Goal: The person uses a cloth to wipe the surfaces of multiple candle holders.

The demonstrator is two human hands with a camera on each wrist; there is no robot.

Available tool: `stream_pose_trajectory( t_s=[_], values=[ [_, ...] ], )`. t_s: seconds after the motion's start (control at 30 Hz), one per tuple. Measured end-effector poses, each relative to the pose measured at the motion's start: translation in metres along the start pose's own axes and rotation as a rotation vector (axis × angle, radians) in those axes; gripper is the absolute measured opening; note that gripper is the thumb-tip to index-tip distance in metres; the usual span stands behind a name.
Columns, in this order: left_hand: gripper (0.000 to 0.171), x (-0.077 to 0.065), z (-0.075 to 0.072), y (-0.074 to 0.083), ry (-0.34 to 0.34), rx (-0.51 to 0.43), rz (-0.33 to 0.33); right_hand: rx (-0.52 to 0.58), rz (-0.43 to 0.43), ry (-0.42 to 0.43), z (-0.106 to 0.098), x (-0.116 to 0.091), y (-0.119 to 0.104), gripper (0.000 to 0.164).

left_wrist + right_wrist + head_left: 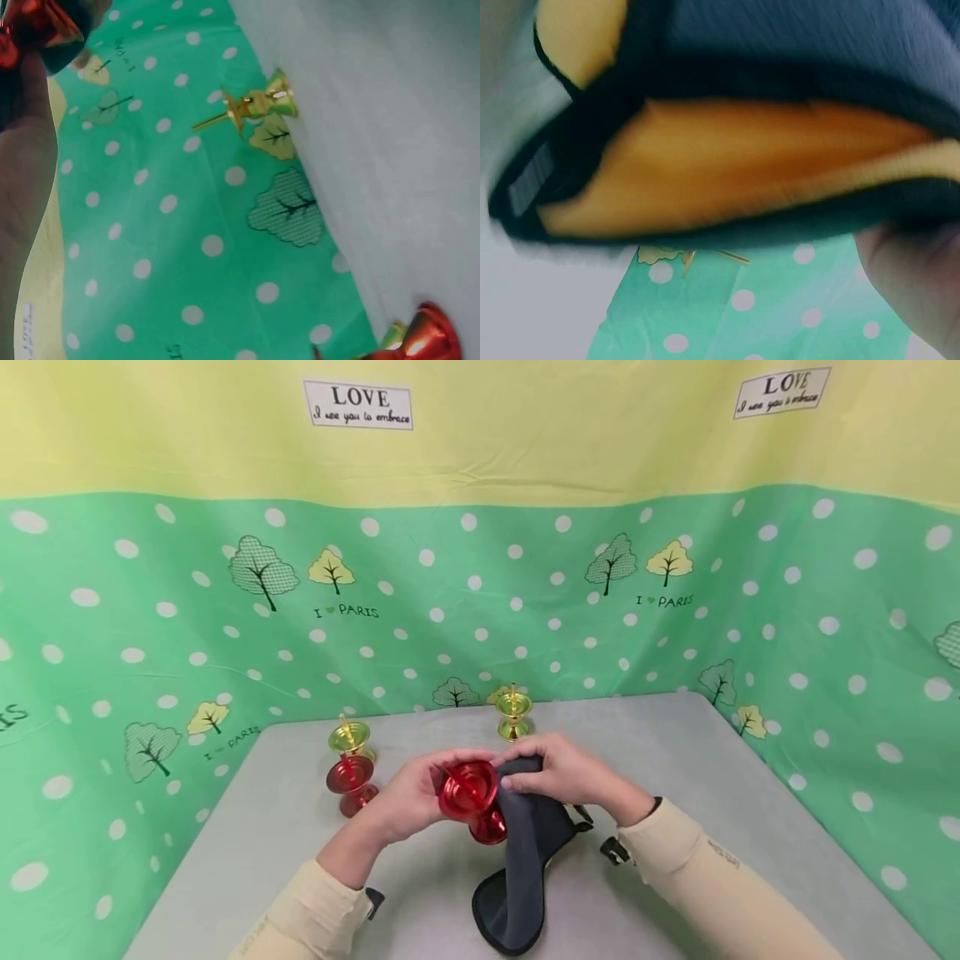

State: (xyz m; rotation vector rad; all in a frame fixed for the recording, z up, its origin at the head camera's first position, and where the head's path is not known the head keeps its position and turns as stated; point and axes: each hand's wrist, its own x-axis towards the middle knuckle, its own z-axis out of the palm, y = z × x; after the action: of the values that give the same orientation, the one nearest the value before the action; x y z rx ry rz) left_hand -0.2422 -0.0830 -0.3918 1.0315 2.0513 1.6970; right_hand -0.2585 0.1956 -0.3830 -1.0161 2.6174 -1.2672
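My left hand (408, 799) holds a red metallic, goblet-shaped oil lamp (467, 795) with a thin stem standing in its bowl. It leans slightly, its foot pointing down and right. Between thumb and fingers, my right hand (561, 770) pinches a dark grey cloth (525, 839) with black edging against the lamp's right side. The cloth's lower end hangs towards the table. In the right wrist view the blurred cloth (802, 37) shows a yellow-orange inner side (742, 165). At the top left of the left wrist view, part of the held lamp (49, 22) appears.
A second red lamp (351, 777) stands left of my left hand, just in front of a gold lamp (349, 739). Another gold lamp (513, 710) is near the grey table's (637, 727) back edge. A green dotted curtain (480, 602) hangs behind.
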Motion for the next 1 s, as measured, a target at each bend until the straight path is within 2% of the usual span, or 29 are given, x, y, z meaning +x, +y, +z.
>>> stream_pose_trajectory(
  t_s=[0.07, 0.13, 0.2, 0.27, 0.33, 0.37, 0.43, 0.5, 0.53, 0.6, 0.77, 0.83, 0.9, 0.93, 1.0],
  values=[
    [0.065, 0.003, 0.001, 0.0, -0.042, 0.005, 0.016, -0.019, -0.004, -0.057, -0.001, 0.003, 0.003, 0.024],
    [0.067, 0.005, 0.001, -0.001, -0.025, 0.002, -0.002, -0.047, 0.037, -0.042, -0.002, 0.004, 0.008, 0.023],
    [0.069, 0.006, 0.001, -0.003, 0.073, -0.031, -0.057, -0.059, 0.091, 0.036, -0.002, 0.0, 0.012, 0.023],
    [0.069, 0.008, -0.001, -0.005, 0.221, -0.09, -0.132, -0.052, 0.11, 0.136, 0.0, -0.007, 0.012, 0.025],
    [0.065, 0.01, -0.003, -0.007, 0.366, -0.149, -0.208, -0.042, 0.044, 0.223, 0.005, -0.012, 0.011, 0.026],
    [0.062, 0.012, -0.004, -0.007, 0.417, -0.172, -0.234, -0.039, -0.009, 0.248, 0.009, -0.014, 0.008, 0.027],
    [0.059, 0.015, -0.003, -0.007, 0.471, -0.199, -0.271, -0.074, -0.131, 0.275, 0.017, -0.015, 0.001, 0.028],
    [0.058, 0.017, -0.001, -0.005, 0.472, -0.197, -0.271, -0.097, -0.216, 0.28, 0.025, -0.012, -0.004, 0.026],
    [0.059, 0.017, 0.0, -0.005, 0.45, -0.192, -0.261, -0.094, -0.216, 0.27, 0.027, -0.011, -0.007, 0.025],
    [0.062, 0.014, 0.0, -0.003, 0.373, -0.17, -0.24, -0.095, -0.171, 0.248, 0.028, -0.01, -0.011, 0.022],
    [0.066, 0.006, -0.002, 0.003, 0.125, -0.155, -0.187, -0.026, -0.016, 0.126, 0.018, -0.01, -0.008, 0.017],
    [0.067, 0.005, 0.0, 0.007, 0.088, -0.156, -0.179, -0.006, -0.003, 0.101, 0.018, -0.012, -0.007, 0.018],
    [0.066, 0.006, 0.003, 0.009, 0.11, -0.129, -0.184, 0.014, 0.005, 0.109, 0.019, -0.015, -0.009, 0.018],
    [0.065, 0.007, 0.005, 0.009, 0.145, -0.109, -0.191, 0.017, 0.001, 0.125, 0.021, -0.017, -0.01, 0.018],
    [0.061, 0.009, 0.01, 0.009, 0.268, -0.074, -0.228, -0.023, -0.043, 0.187, 0.027, -0.019, -0.011, 0.018]
  ],
)
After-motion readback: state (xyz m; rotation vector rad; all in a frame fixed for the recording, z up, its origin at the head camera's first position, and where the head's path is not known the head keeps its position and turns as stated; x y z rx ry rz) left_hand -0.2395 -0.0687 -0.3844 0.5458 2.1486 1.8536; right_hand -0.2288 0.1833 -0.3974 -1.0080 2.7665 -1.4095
